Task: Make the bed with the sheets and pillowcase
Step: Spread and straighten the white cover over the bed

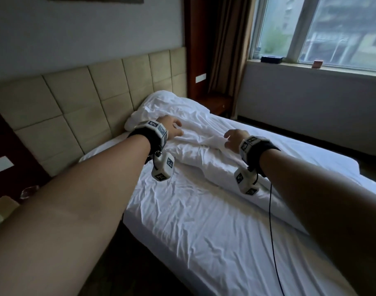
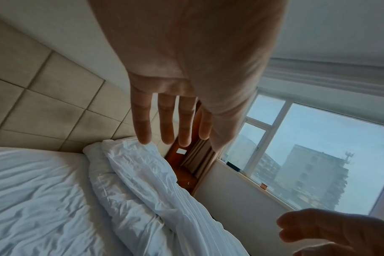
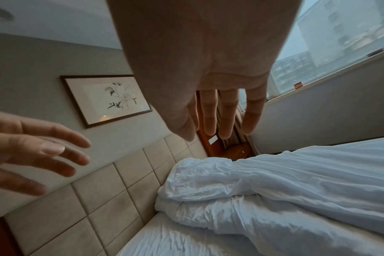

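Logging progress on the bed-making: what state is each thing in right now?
Left hand: open, holding nothing.
Right hand: open, holding nothing.
Duvet: bunched in a ridge along the bed.
Fitted sheet: on the mattress, wrinkled.
Curtain: drawn aside.

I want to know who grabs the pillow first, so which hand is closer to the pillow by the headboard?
Left. The left hand hovers open right beside the pillow. The right hand hangs open farther down the bed, over the bunched duvet.
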Tool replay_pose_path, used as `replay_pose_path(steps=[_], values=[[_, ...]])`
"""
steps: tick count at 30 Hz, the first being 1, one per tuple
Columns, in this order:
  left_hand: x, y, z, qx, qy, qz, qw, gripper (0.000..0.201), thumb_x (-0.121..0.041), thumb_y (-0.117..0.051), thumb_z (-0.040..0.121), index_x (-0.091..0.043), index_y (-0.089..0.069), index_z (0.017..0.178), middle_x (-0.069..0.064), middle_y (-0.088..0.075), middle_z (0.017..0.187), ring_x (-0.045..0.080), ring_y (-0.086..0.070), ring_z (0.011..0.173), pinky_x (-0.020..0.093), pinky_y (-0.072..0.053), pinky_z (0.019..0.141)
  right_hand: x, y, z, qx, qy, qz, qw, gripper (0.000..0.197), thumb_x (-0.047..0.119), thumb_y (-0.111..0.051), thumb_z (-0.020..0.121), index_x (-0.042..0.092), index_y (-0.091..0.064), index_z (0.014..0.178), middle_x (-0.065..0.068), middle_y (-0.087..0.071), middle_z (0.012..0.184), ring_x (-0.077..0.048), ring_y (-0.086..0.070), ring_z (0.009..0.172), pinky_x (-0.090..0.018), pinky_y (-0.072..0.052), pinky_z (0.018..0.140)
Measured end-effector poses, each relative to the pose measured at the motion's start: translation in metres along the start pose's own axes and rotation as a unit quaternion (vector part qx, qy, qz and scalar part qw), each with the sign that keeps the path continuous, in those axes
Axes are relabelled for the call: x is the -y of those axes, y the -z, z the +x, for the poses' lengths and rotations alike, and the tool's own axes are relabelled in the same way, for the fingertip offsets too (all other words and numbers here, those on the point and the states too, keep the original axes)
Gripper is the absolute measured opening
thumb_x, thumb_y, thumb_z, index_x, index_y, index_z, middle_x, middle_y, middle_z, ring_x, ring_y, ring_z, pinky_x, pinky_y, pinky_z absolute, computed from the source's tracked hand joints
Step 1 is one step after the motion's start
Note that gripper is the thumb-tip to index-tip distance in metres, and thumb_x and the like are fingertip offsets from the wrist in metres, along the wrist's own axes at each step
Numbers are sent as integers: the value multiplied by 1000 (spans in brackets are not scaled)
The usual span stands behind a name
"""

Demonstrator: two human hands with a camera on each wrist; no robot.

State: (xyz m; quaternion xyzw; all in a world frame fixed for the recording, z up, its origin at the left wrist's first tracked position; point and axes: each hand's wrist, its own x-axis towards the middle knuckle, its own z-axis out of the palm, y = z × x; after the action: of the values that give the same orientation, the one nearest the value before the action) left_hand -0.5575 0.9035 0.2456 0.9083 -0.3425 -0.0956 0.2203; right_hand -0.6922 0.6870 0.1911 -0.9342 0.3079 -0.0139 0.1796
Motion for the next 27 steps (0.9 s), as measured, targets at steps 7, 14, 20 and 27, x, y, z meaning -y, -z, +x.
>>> replay_pose_path(steps=[7, 14, 20, 27], values=[[39, -5, 99, 32, -38, 7, 999, 42, -31, -72, 82, -19, -63, 121, 4, -68, 110, 22, -63, 104, 30, -49, 93, 12, -17, 67, -16, -54, 11, 998, 41, 28, -63, 87, 25, -57, 128, -6, -59, 131, -27, -57, 117, -36, -46, 101], [61, -38, 229, 74, -66, 23, 995, 43, -31, -73, 81, -19, -63, 121, 5, -68, 114, 22, -63, 103, 30, -49, 93, -6, -48, 174, 10, -97, 10, 995, 44, 29, -63, 87, 26, -56, 130, -3, -59, 132, -27, -57, 117, -35, -46, 100], [80, -73, 336, 143, -75, 60, 985, 48, -36, -73, 81, -19, -60, 125, 5, -66, 118, 22, -63, 102, 33, -50, 91, -30, -79, 270, 44, -151, 35, 987, 44, 27, -61, 90, 23, -54, 133, -3, -57, 134, -26, -56, 119, -35, -46, 100], [109, -125, 447, 198, -76, 87, 973, 55, -36, -72, 81, -19, -55, 131, 5, -60, 128, 24, -59, 111, 32, -46, 93, -56, -131, 355, 81, -196, 39, 976, 50, 28, -64, 89, 20, -51, 136, -7, -54, 136, -29, -53, 122, -34, -43, 102]])
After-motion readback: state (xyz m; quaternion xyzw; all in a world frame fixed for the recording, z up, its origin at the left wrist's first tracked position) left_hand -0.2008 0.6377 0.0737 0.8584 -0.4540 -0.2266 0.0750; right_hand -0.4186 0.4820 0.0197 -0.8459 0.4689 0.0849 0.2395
